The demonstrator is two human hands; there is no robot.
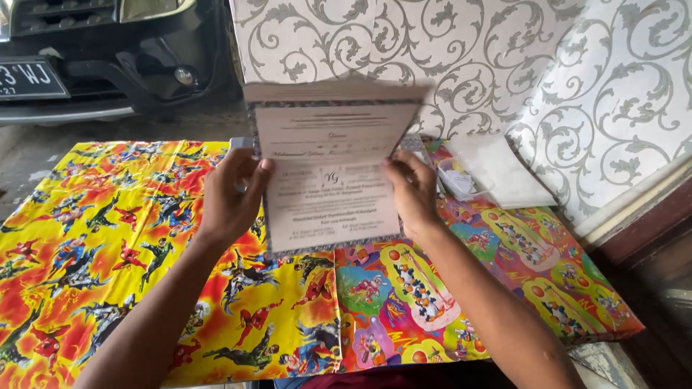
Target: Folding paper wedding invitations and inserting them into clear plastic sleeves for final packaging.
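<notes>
I hold a cream folded card (331, 169) with a patterned grey border up in front of me, above the cloth. My left hand (232, 193) grips its left edge, thumb on the front. My right hand (413, 189) grips its right edge. The card's upper flap is blurred and tilts back. Small printed text covers its face.
Colourful cartoon-printed sheets (108, 238) cover the low surface below. A stack of clear plastic sleeves (497, 173) lies at the right, against a swirl-patterned wall (461, 50). The front bumper of a dark car (101, 65) stands at the upper left.
</notes>
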